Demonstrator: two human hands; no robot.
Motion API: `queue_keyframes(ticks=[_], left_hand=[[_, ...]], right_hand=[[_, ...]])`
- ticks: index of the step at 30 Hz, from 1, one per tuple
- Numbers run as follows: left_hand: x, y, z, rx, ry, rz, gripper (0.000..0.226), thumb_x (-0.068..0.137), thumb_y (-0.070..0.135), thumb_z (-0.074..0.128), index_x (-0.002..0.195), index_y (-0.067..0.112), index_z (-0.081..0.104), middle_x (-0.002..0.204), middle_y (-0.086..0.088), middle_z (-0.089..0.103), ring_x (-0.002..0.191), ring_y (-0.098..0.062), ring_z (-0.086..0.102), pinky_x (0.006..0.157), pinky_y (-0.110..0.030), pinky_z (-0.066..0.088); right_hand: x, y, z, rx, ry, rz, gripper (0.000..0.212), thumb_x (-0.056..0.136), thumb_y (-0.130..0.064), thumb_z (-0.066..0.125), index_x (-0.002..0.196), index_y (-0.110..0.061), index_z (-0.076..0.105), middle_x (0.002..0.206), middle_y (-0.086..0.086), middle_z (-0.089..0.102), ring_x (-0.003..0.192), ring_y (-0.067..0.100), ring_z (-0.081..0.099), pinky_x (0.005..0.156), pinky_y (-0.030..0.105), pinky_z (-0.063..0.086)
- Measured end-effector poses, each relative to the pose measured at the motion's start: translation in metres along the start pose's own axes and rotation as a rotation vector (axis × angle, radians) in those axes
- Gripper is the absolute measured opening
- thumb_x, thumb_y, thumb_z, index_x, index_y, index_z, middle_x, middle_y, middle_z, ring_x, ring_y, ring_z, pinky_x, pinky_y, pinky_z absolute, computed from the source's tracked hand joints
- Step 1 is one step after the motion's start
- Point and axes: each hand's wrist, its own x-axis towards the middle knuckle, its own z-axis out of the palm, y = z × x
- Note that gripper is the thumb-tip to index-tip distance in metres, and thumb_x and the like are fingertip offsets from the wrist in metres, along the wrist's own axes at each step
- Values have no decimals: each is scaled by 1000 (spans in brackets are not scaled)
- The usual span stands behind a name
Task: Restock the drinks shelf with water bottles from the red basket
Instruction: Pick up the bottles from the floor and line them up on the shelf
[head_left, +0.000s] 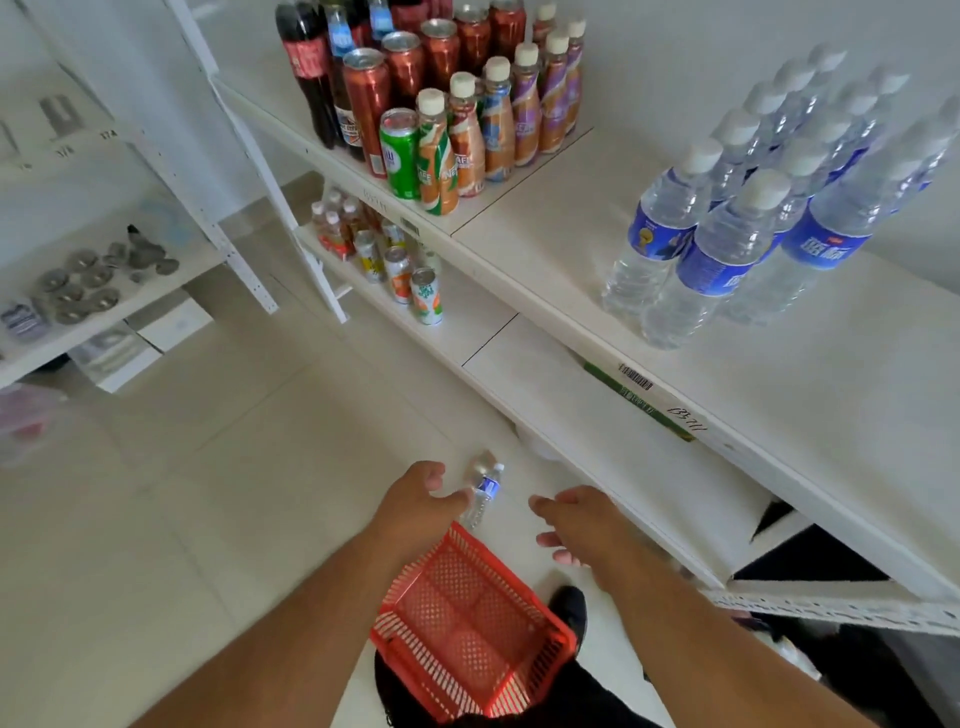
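a small water bottle (483, 493) is lying on the pale floor just beyond the far rim of the red basket (470, 623), its cap pointing away and slightly right, its long axis running roughly away from the person. the left hand (421, 501) is hovering at the bottle's left flank, fingers loosely curled and holding nothing, thumb tip touching or nearly touching the plastic; which, the view is not settling. the right hand (576, 522) is hanging to the bottle's right, a clear gap away, fingers relaxed and empty. the left is the nearer hand. the basket is looking empty. on the drinks shelf (545, 223) above, stocked water bottles (737, 218) are standing upright at the right.
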Motion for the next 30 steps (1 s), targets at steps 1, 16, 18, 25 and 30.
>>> queue_keyframes(ticks=[1,16,18,25,30], left_hand=[[1,0,6,-5,3,-21,57,86,40,75,136,22,53,130,4,56,111,-16,61,98,-32,49],[113,-63,17,-39,-57,-128,63,88,36,74,143,17,49,137,1,58,113,-12,57,91,-23,38],[147,-86,22,-6,-78,-136,65,89,38,73,145,17,47,141,1,57,122,-14,57,93,-23,38],[293,-176,85,72,-102,-132,69,86,47,73,145,21,47,142,3,56,123,-11,56,91,-20,36],[389,-242,140,144,-144,-108,69,86,48,72,144,20,46,138,7,55,111,-12,59,88,-22,41]], right_hand=[[7,1,-3,-8,-9,12,58,92,-32,77,137,-6,52,108,10,70,75,16,76,49,23,51],[134,11,49,-185,-4,171,47,91,-33,77,123,-7,55,95,6,67,84,20,79,50,23,47],[174,24,68,-176,1,219,41,90,-33,78,114,-5,60,86,7,68,80,23,80,52,25,47],[340,92,127,-154,11,301,34,88,-35,80,89,-6,62,69,6,66,73,25,79,63,33,51],[457,145,163,-204,25,379,36,92,-40,73,90,-8,57,72,10,70,23,9,48,38,12,34]])
